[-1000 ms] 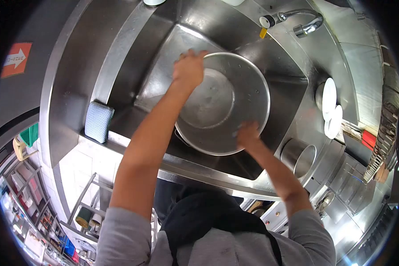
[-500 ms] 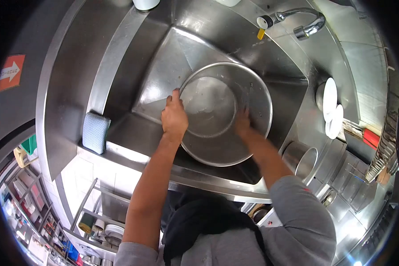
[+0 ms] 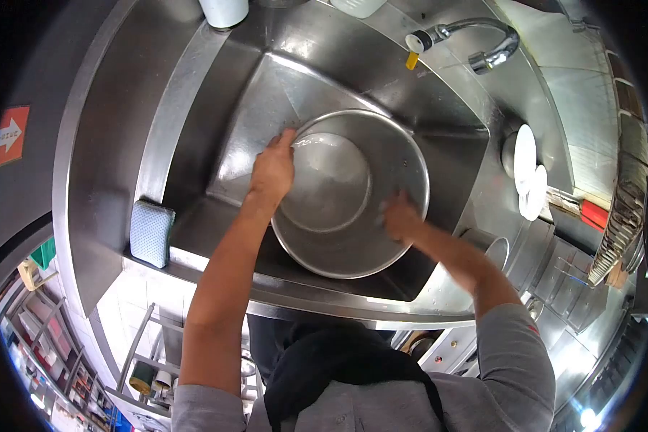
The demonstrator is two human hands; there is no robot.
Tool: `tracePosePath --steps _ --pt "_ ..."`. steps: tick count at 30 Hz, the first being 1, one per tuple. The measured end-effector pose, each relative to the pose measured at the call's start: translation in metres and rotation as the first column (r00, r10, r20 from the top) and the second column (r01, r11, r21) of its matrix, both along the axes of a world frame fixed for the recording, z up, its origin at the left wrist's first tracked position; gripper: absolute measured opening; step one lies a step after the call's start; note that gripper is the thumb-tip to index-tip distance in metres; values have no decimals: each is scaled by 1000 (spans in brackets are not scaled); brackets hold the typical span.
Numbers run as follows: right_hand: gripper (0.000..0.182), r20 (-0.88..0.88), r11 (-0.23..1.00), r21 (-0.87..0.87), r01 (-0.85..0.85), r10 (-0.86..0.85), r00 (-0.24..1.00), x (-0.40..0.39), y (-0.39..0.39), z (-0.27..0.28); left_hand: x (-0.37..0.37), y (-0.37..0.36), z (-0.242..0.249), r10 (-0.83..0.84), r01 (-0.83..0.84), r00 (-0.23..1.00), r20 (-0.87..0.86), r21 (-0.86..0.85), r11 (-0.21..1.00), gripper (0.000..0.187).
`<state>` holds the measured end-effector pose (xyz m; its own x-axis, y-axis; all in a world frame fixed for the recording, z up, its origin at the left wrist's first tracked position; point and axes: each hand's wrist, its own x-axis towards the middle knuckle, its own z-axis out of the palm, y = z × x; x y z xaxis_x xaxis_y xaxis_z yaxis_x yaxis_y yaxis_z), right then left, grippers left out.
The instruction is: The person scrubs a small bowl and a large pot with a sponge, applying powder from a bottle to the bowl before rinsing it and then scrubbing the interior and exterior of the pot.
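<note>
A large round stainless steel pot (image 3: pixel 345 261) sits in the metal sink (image 3: pixel 219 234), its open top facing me. My left hand (image 3: pixel 273 169) is closed over the pot's rim on the left side, thumb and fingers on either side of the edge. Inside the pot, my right hand (image 3: pixel 402 216) is close to the right inner wall, blurred by motion, and what it may hold does not show. Bright reflections lie across the pot's floor.
A grey-blue sponge (image 3: pixel 151 234) rests on the sink's left ledge. At the upper right is the chrome faucet (image 3: pixel 507 43). White dishes (image 3: pixel 525 162) and a smaller metal pot (image 3: pixel 493 248) stand to the right. A white container (image 3: pixel 225 12) is at the top.
My right hand has moved along the inside of the pot, nearer its right wall. My left hand keeps its grip on the rim, while the whole view has shifted slightly.
</note>
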<state>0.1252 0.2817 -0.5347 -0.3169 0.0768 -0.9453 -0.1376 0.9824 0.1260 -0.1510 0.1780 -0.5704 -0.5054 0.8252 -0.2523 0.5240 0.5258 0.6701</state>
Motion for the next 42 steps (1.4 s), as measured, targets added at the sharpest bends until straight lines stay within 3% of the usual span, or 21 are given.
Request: tracePosePath --steps 4,6,8,9,10,13,16,19,20,21,22,23,24,25,27,31,35,37,38,41,42 --pt "35 -477 962 221 -160 250 843 -32 87 -74 -5 14 -6 -45 45 999 -7 64 997 31" --pt "29 -780 947 -109 301 -269 565 -73 78 -111 -8 16 -4 -35 35 999 3 63 997 31" --pt "27 -881 812 -393 431 -467 76 -105 50 -168 -5 15 3 -26 24 1000 16 70 997 32" --pt "31 -854 752 -502 428 -509 -108 -122 33 -214 -4 15 7 -17 16 1000 18 40 999 34" --pt "40 -658 455 -726 516 -678 -327 -145 5 -224 -5 16 8 -17 17 1000 25 5 1000 36" --pt "42 -232 36 -942 335 -789 -569 -167 -55 -288 -4 16 8 -3 2 999 33 32 999 35" --pt "45 -20 -136 -934 331 -904 -428 -158 -99 -227 -4 14 3 -9 8 1000 16 51 999 35" --pt "49 -364 463 -843 273 -866 344 -45 -130 -290 -6 15 3 -9 8 1000 9 56 998 35" --pt "48 -325 540 -800 263 -758 565 -6 -121 -276 -5 13 2 -10 10 1000 13 45 999 35" --pt "46 102 659 -503 559 -598 795 -20 -83 -194 -3 11 1 -2 1 1000 18 49 999 35" --pt "45 176 727 -364 583 -560 809 7 -50 -188 -3 11 0 -19 18 999 33 32 999 35" --pt "44 -69 759 -205 618 -641 765 71 -28 -249 -4 12 0 -36 35 998 45 17 999 35" --pt "45 60 940 -10 340 -339 939 31 13 -161 -3 13 -2 -27 26 999 45 26 999 35" --pt "44 -152 905 98 414 -398 905 48 44 -171 -1 14 -3 -41 37 997 71 52 998 36" --pt "40 -82 921 255 -295 324 942 -32 64 -37 3 15 -2 -55 48 994 98 77 996 37" --pt "38 -290 966 256 44 34 956 22 28 5 0 18 -2 -37 30 988 148 48 998 38" --pt "40 181 711 -168 683 -659 730 54 27 -2 -2 20 4 -60 61 981 186 -4 998 39" --pt "40 -196 986 110 123 -100 976 9 60 38 1 21 -4 -48 41 985 169 43 998 39" --pt "40 -476 930 329 -162 312 822 7 73 43 2 20 -7 -29 17 987 156 76 997 39" --pt "41 -531 912 409 -41 274 802 -4 66 35 2 17 -9 -10 -6 992 128 122 992 35" --pt "41 -320 960 278 -41 133 938 5 49 33 2 16 -11 -12 -4 992 123 124 992 35"
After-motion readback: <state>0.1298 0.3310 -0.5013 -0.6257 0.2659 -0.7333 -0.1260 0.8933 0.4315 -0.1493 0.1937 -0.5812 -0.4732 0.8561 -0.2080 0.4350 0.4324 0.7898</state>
